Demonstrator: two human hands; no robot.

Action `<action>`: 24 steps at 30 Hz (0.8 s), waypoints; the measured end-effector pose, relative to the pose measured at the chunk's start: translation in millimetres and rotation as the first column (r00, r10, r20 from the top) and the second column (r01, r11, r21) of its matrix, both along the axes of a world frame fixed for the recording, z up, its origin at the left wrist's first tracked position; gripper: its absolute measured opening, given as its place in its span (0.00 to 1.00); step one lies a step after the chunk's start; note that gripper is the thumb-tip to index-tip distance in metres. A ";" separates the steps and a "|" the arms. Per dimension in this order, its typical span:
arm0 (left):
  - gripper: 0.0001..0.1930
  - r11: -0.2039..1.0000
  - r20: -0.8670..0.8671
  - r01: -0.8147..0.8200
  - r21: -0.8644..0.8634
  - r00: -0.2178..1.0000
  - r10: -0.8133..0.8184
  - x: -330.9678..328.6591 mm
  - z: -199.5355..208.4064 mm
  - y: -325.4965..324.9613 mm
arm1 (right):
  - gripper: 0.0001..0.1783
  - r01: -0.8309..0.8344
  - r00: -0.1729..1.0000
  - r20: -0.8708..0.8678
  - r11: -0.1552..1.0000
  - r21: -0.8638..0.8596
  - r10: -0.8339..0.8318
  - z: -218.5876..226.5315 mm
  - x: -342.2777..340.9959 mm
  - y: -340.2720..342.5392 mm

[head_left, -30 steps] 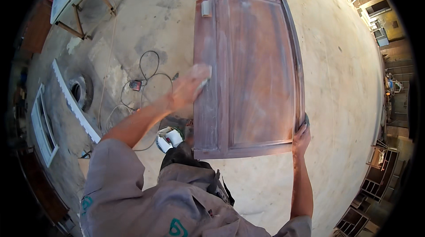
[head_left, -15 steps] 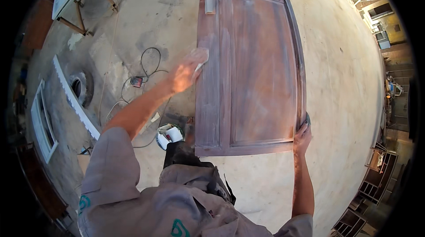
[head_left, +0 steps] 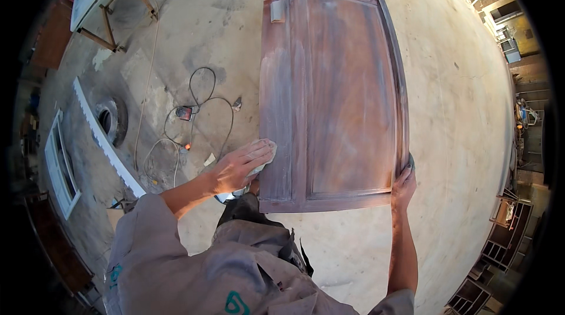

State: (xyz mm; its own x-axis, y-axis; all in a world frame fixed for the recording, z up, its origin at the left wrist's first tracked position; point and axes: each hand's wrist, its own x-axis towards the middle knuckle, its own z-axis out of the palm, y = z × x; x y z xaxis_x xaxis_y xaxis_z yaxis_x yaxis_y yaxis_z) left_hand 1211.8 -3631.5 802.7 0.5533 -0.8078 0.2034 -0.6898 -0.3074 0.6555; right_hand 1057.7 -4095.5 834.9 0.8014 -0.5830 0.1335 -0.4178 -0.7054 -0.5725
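A reddish-brown panelled wooden cabinet (head_left: pixel 353 97) stretches away in front of me, its surface streaked with pale dust. On its left border, near the close end, my left hand (head_left: pixel 238 168) presses a folded, pale sheet of sandpaper (head_left: pixel 268 153) against the wood, fingers closed over it. My right hand (head_left: pixel 403 188) grips the near right corner, the thumb on the edge and the other fingers partly hidden. A small pale block (head_left: pixel 277 11) lies on the far left part of the same border.
Left on the concrete floor are a looped dark cable (head_left: pixel 203 100), a small red-and-black device (head_left: pixel 183 113), a tire (head_left: pixel 112 121), a long white scalloped strip (head_left: pixel 103 132) and a white frame (head_left: pixel 60 165). A wooden-legged table (head_left: pixel 109 9) stands far left. Shelving (head_left: pixel 503 232) lines the right.
My left hand has slid the sandpaper along the left border toward me, and the forearm now covers most of the bucket on the floor. My right hand keeps its hold on the corner.
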 end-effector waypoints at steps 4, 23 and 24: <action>0.30 0.981 -0.090 -0.158 -0.114 0.985 0.148 109.4 -27.0 -6.8 | 0.24 -0.014 0.999 -0.030 1.000 -0.005 0.014 -7.4 5.3 -6.1; 0.33 0.998 -0.070 0.002 -0.055 0.998 -0.006 -2.1 -19.4 -2.0 | 0.25 0.011 1.000 0.006 1.000 0.029 -0.011 1.4 0.7 1.3; 0.34 0.998 -0.114 0.060 -0.006 0.992 -0.061 -9.4 -13.0 4.1 | 0.25 0.000 1.000 0.009 0.999 0.037 0.000 1.9 2.2 2.5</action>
